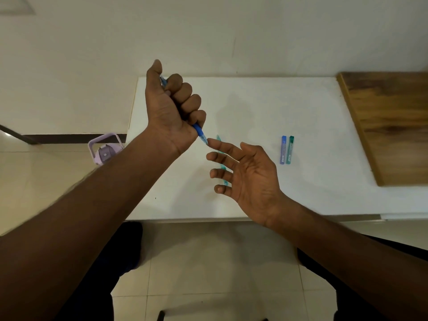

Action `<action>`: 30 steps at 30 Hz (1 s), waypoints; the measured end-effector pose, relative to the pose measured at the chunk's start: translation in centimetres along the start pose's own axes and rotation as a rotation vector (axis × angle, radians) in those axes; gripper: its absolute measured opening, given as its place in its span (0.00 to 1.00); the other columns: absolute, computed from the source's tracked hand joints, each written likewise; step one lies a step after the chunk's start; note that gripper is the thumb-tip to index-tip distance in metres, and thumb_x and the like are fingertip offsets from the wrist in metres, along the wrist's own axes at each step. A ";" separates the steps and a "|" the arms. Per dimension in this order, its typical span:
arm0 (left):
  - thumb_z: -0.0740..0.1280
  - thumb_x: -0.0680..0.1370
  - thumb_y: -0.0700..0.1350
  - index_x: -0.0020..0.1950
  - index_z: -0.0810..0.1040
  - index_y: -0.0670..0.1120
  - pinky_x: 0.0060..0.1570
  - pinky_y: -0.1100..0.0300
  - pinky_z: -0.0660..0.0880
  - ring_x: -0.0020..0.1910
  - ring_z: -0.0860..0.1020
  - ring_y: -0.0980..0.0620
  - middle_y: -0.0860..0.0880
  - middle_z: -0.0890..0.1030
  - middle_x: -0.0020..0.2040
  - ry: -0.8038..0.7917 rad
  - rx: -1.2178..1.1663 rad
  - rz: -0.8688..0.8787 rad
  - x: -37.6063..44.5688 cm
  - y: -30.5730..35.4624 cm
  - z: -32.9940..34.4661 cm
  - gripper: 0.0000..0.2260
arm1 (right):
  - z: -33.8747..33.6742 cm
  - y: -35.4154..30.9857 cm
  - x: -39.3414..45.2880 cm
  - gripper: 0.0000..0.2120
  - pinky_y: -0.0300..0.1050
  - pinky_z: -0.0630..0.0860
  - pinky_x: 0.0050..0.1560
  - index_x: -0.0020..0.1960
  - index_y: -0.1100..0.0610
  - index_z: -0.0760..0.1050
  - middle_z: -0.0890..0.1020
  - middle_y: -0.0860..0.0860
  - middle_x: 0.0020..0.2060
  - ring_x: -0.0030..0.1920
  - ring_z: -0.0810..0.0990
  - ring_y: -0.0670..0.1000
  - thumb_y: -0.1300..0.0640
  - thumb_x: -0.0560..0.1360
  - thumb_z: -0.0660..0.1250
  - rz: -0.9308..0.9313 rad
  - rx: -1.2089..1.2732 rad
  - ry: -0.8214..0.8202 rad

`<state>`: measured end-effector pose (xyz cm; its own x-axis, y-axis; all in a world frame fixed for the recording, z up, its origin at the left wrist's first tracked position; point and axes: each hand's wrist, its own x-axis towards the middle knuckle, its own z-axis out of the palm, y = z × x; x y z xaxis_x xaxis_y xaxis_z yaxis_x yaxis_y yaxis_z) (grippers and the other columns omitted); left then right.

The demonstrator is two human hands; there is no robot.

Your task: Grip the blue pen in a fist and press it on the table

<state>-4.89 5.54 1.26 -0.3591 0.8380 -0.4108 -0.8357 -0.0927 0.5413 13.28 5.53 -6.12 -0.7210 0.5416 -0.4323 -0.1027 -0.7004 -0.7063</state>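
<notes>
My left hand (pixel 174 107) grips a blue mechanical pencil (pixel 199 132) in a fist, thumb raised above its top end, tip pointing down and to the right. My right hand (pixel 245 176) is held palm up with fingers spread, and its index fingertip meets the pencil's tip. Both hands hover over a white table (pixel 266 107). A teal pencil (pixel 221 158) lies on the table beneath my right fingers, partly hidden. Two slim lead cases, one blue (pixel 283 149) and one green (pixel 290 149), lie side by side to the right.
A wooden board (pixel 389 126) lies at the table's right end. A lilac container with a handle (pixel 105 149) stands on the tiled floor left of the table. My dark-clad legs show below the table's front edge. A white wall is behind.
</notes>
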 end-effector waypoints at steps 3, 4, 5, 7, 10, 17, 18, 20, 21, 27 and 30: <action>0.56 0.84 0.65 0.27 0.56 0.51 0.22 0.63 0.53 0.27 0.50 0.53 0.52 0.56 0.23 0.012 -0.039 0.008 0.1 0.1 -0.1 0.30 | 0.1 0.1 0.1 0.27 0.48 0.75 0.45 0.66 0.50 0.84 0.85 0.51 0.56 0.47 0.81 0.50 0.37 0.78 0.57 0.020 -0.012 -0.013; 0.56 0.84 0.66 0.27 0.57 0.51 0.22 0.63 0.53 0.27 0.50 0.53 0.52 0.56 0.23 0.014 -0.045 0.010 0.1 0.1 -0.1 0.30 | 0.1 0.2 0.2 0.28 0.48 0.75 0.45 0.66 0.50 0.84 0.85 0.51 0.56 0.46 0.80 0.50 0.37 0.78 0.57 0.024 -0.016 -0.021; 0.55 0.84 0.67 0.27 0.57 0.51 0.22 0.63 0.53 0.27 0.50 0.53 0.52 0.56 0.23 0.014 -0.048 0.010 0.1 0.0 -0.1 0.30 | 0.1 0.2 0.2 0.28 0.48 0.75 0.45 0.66 0.50 0.84 0.84 0.51 0.56 0.46 0.80 0.50 0.37 0.78 0.56 0.026 -0.015 -0.029; 0.54 0.84 0.67 0.27 0.57 0.51 0.22 0.63 0.53 0.27 0.50 0.53 0.53 0.54 0.25 0.012 -0.048 0.010 0.1 0.0 -0.1 0.30 | 0.1 0.2 0.2 0.27 0.48 0.74 0.45 0.65 0.50 0.84 0.84 0.51 0.56 0.46 0.80 0.50 0.37 0.78 0.56 0.024 -0.005 -0.042; 0.54 0.84 0.67 0.27 0.57 0.51 0.23 0.62 0.52 0.27 0.50 0.53 0.53 0.51 0.28 0.012 -0.050 0.006 0.1 0.0 -0.2 0.30 | 0.0 0.2 0.2 0.28 0.48 0.74 0.44 0.66 0.50 0.84 0.84 0.52 0.55 0.46 0.80 0.50 0.37 0.78 0.57 0.029 0.027 -0.046; 0.55 0.84 0.65 0.26 0.58 0.50 0.23 0.62 0.52 0.27 0.50 0.54 0.52 0.57 0.22 -0.007 -0.047 -0.009 0.2 -0.2 -0.3 0.30 | 0.1 0.1 0.1 0.28 0.48 0.74 0.43 0.65 0.51 0.84 0.84 0.52 0.54 0.44 0.80 0.51 0.37 0.79 0.55 0.034 0.084 -0.043; 0.55 0.84 0.65 0.26 0.59 0.50 0.23 0.62 0.52 0.27 0.50 0.54 0.52 0.57 0.22 -0.009 -0.045 -0.007 0.2 -0.2 -0.3 0.30 | 0.0 0.0 0.0 0.28 0.48 0.74 0.43 0.65 0.51 0.84 0.84 0.52 0.53 0.44 0.80 0.51 0.37 0.79 0.55 0.036 0.087 -0.044; 0.54 0.85 0.65 0.27 0.60 0.50 0.23 0.62 0.52 0.27 0.50 0.54 0.53 0.57 0.23 -0.021 -0.047 0.001 0.2 -0.2 -0.3 0.30 | 0.0 0.0 0.0 0.28 0.48 0.74 0.43 0.65 0.52 0.84 0.84 0.52 0.53 0.44 0.80 0.51 0.37 0.79 0.55 0.034 0.077 -0.047; 0.54 0.85 0.65 0.28 0.61 0.50 0.23 0.62 0.52 0.26 0.50 0.54 0.53 0.58 0.23 -0.038 -0.047 0.007 0.2 -0.1 -0.2 0.30 | 0.1 -0.2 0.0 0.28 0.48 0.75 0.43 0.65 0.52 0.84 0.84 0.52 0.53 0.44 0.80 0.51 0.38 0.80 0.55 0.034 0.049 -0.035; 0.52 0.88 0.57 0.38 0.68 0.48 0.36 0.62 0.72 0.33 0.72 0.54 0.51 0.74 0.33 -0.172 0.194 0.045 -0.4 -1.6 1.0 0.23 | -0.5 -5.1 1.0 0.13 0.45 0.80 0.45 0.60 0.53 0.83 0.87 0.47 0.51 0.47 0.84 0.47 0.48 0.86 0.62 -0.360 -0.737 0.250; 0.51 0.89 0.55 0.39 0.71 0.49 0.54 0.56 0.76 0.53 0.79 0.51 0.51 0.84 0.46 -0.132 0.423 0.083 -0.7 -3.3 1.2 0.22 | -0.3 -7.0 1.2 0.10 0.46 0.83 0.46 0.57 0.58 0.82 0.89 0.49 0.49 0.47 0.87 0.49 0.52 0.84 0.67 -0.412 -0.727 0.217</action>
<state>-1.40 5.91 0.61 -0.3383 0.9012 -0.2709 -0.5533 0.0424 0.8319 13.38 11.20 -1.91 -0.5685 0.8156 -0.1077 0.1897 0.0026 -0.9818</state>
